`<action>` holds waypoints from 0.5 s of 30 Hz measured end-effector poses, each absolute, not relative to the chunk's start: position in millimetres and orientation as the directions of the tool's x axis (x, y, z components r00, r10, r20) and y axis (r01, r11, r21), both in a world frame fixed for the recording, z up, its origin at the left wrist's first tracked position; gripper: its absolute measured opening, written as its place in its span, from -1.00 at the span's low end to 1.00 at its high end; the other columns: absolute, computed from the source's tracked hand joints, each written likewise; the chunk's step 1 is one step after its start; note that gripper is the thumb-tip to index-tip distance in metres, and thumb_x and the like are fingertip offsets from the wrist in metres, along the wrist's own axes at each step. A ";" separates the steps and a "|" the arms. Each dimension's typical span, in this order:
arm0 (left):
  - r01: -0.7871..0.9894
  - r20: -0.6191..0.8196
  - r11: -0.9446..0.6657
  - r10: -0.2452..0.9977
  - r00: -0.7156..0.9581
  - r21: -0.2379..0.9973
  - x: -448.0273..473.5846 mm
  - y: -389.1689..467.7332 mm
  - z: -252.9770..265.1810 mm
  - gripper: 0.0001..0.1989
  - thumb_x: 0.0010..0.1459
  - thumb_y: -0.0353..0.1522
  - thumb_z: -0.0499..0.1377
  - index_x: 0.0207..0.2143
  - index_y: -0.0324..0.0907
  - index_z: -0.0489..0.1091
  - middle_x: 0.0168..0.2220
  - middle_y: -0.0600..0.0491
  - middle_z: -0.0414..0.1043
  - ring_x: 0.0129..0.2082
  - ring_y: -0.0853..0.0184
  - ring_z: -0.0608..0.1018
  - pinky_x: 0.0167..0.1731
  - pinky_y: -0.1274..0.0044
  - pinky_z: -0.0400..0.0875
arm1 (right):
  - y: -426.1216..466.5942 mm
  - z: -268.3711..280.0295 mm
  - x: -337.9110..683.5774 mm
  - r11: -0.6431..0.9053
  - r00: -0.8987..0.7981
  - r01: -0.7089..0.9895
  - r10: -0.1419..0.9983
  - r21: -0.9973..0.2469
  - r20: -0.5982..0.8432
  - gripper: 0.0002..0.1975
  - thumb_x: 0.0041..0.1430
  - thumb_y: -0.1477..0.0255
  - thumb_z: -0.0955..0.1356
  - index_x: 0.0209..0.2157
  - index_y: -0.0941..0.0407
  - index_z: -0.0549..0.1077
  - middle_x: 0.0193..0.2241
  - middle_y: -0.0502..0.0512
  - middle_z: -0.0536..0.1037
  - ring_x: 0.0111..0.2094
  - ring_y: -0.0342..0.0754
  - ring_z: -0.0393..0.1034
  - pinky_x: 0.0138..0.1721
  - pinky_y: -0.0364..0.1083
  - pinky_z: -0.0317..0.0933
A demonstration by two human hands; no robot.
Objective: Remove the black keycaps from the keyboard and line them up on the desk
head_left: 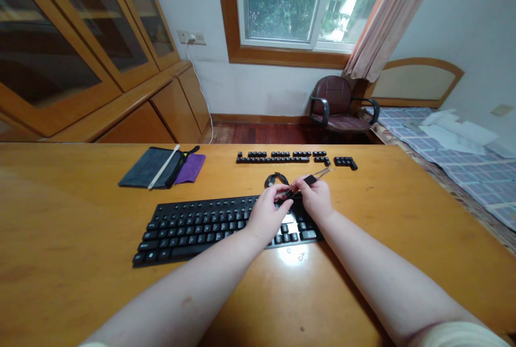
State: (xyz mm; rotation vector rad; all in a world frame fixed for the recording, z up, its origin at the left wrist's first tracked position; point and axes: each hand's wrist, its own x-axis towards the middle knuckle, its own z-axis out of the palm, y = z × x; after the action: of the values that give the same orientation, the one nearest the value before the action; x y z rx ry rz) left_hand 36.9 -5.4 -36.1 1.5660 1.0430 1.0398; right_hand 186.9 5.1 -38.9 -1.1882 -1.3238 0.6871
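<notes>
A black keyboard (201, 229) lies on the wooden table in front of me, its top row and part of its right side bare of keycaps. Above its right end, my right hand (316, 199) grips a keycap puller (310, 179) with a black handle and thin wire loops pointing away to the right. My left hand (268, 207) meets it at the near end, thumb and fingers closed around a small dark piece I cannot make out. Just beyond the hands sits a coiled black cable (271, 178).
Removed keycaps (274, 159) stand in rows along the table's far edge, with more keycaps (344, 161) to the right. Farther left are a grey pouch (141, 168), a white brush-like stick (164, 167) and a purple cloth (191, 168). A chair (336, 102) stands beyond the table (72, 239).
</notes>
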 end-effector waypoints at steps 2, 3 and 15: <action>0.132 0.155 -0.193 0.955 0.253 0.972 37.0 -4.5 -37.1 -0.75 0.03 -0.44 0.18 -0.18 -0.15 0.39 -0.21 0.02 0.46 -0.26 0.32 0.51 -0.12 0.40 0.39 | 4.7 -40.1 187.0 0.339 0.156 0.219 0.913 -0.915 0.376 -0.69 0.08 0.19 0.33 -0.55 0.13 0.47 -0.57 0.07 0.51 -0.50 -0.07 0.39 -0.38 -0.08 0.30; 0.129 0.161 -0.197 0.957 0.242 0.972 37.0 -4.0 -37.9 -0.77 0.04 -0.45 0.18 -0.19 -0.15 0.40 -0.23 0.02 0.47 -0.27 0.32 0.51 -0.14 0.41 0.39 | 4.8 -40.8 187.0 0.351 0.142 0.209 0.912 -0.913 0.384 -0.70 0.08 0.20 0.34 -0.54 0.13 0.47 -0.56 0.07 0.51 -0.49 -0.07 0.39 -0.37 -0.07 0.30; 0.133 0.118 -0.155 0.961 0.251 0.979 36.5 -5.6 -37.9 -0.84 0.07 -0.36 0.19 -0.26 -0.20 0.41 -0.32 0.03 0.49 -0.35 0.34 0.52 -0.28 0.50 0.41 | 3.8 -32.8 184.8 0.576 -0.066 0.190 0.815 -0.795 0.575 -0.73 0.08 0.19 0.36 -0.54 0.09 0.49 -0.54 0.08 0.51 -0.44 -0.04 0.40 -0.31 -0.01 0.31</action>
State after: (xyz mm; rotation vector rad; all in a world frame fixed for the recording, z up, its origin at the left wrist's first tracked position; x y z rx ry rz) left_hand 36.5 -5.6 -37.9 1.5285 1.0627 1.0469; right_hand 184.8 3.8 -32.8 -0.8694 -1.5874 0.6387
